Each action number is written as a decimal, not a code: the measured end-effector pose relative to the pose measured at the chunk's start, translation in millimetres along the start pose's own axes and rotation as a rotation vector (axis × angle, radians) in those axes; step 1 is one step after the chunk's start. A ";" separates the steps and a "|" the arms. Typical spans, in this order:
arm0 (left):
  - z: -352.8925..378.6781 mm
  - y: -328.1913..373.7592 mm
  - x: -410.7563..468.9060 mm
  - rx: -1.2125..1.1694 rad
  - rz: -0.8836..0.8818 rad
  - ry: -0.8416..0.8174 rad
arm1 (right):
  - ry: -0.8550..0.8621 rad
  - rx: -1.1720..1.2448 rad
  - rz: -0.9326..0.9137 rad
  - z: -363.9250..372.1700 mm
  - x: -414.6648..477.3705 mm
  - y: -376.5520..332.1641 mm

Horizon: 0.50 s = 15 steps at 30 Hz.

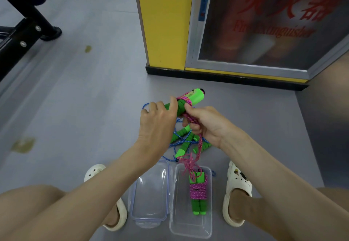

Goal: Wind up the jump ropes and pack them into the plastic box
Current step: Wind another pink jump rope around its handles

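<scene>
My left hand grips a pair of green jump-rope handles held above the floor. My right hand pinches the pink rope that is looped around those handles; its loose end trails down toward the box. A clear plastic box stands on the floor between my feet, with a wound jump rope, green handles bound in pink cord, lying inside. On the floor behind the box lie more green handles tangled with blue rope.
The box's clear lid lies left of the box. My white clogs flank both. A yellow pillar and a fire-extinguisher cabinet stand ahead; black gym equipment is at far left on the grey floor.
</scene>
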<state>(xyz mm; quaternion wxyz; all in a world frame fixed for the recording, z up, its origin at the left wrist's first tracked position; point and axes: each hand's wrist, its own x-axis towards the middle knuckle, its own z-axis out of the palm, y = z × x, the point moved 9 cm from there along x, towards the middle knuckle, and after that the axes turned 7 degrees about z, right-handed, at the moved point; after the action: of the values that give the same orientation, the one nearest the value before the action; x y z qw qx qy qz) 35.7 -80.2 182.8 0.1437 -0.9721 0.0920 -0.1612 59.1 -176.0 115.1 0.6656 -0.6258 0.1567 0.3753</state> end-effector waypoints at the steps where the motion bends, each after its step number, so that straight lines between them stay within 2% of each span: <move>1: -2.4 3.7 -1.1 0.007 0.012 0.039 | 0.013 0.037 0.019 -2.4 0.7 2.2; 5: -0.4 18.8 -3.8 -0.038 0.065 0.101 | 0.089 0.174 0.089 -16.8 3.8 13.1; 8: 19.1 21.6 -5.7 -0.248 0.081 0.011 | 0.148 0.177 0.040 -27.2 4.1 8.4; 10: 23.7 14.6 -3.3 -0.521 0.019 -0.092 | 0.194 0.138 -0.013 -35.9 1.9 -0.5; 11: 28.3 8.8 -1.4 -0.711 -0.050 -0.198 | 0.203 0.116 -0.033 -39.2 1.0 -4.5; 13: 38.6 -4.8 -0.5 -1.114 -0.240 -0.341 | 0.182 0.063 -0.053 -40.7 -0.4 -8.9; 15: 46.8 -17.2 -5.0 -1.398 -0.452 -0.405 | 0.106 0.029 -0.057 -34.0 -1.6 -9.7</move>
<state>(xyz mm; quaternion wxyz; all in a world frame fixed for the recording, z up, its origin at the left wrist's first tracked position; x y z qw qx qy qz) 49.2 -51.2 144.2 -0.5278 -0.8426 -0.0567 0.0907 73.6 -208.1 117.4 0.6757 -0.6392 0.1792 0.3204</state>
